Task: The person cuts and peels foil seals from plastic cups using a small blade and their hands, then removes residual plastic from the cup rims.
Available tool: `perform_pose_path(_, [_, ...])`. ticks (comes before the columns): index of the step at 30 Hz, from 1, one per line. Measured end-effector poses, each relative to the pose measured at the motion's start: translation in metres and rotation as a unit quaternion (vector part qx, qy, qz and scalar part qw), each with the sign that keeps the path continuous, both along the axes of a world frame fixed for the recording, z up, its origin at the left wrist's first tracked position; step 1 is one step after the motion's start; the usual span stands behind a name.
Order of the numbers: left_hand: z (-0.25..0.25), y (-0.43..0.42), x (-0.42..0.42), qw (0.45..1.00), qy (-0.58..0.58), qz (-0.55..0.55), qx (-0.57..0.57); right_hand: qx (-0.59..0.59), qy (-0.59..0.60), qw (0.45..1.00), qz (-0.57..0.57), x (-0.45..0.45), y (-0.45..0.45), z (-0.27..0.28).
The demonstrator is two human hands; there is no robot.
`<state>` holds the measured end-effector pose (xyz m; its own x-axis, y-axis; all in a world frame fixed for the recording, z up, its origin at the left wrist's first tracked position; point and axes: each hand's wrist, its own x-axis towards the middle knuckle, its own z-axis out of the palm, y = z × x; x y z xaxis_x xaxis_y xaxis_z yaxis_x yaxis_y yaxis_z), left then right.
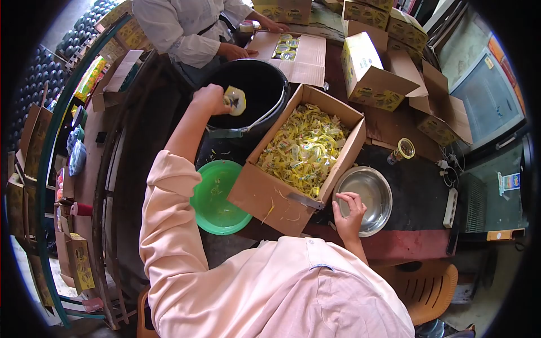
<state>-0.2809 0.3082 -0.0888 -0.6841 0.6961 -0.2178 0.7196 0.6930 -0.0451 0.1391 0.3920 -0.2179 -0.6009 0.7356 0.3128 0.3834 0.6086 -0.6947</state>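
Observation:
My left hand (211, 100) is closed around a small pale plastic cup (236, 102) with yellow edging. It holds the cup over the mouth of a large black bucket (253, 76), whose inside is too dark to make out. My right hand (350, 215) hovers at the near left rim of a steel bowl (382, 197), fingers bent and apart, with nothing visible in them. Between my arms sits an open cardboard box (270, 194) full of crumpled yellow and clear wrappers (307, 147). A green basin (221, 197) lies below my left forearm.
Across from me, a co-worker's hand (236, 52) rests by a carton (310, 56) of packed cups. A clear cup with a yellow rim (404, 148) stands at right. Open cartons (369, 70) crowd the back right. A power strip (450, 208) lies at the right edge.

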Motion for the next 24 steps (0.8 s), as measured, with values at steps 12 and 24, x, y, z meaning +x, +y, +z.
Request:
perform_pose_path(12, [0.025, -0.027, 0.084, 0.778, -0.358, 0.017, 0.517, 0.029, 0.078, 0.996, 0.031, -0.028, 0.033, 0.052])
perform_pose_path(24, [-0.084, -0.032, 0.205, 0.658, -0.504, -0.096, 0.551, -0.021, 0.204, 0.969, 0.141, -0.075, 0.044, 0.123])
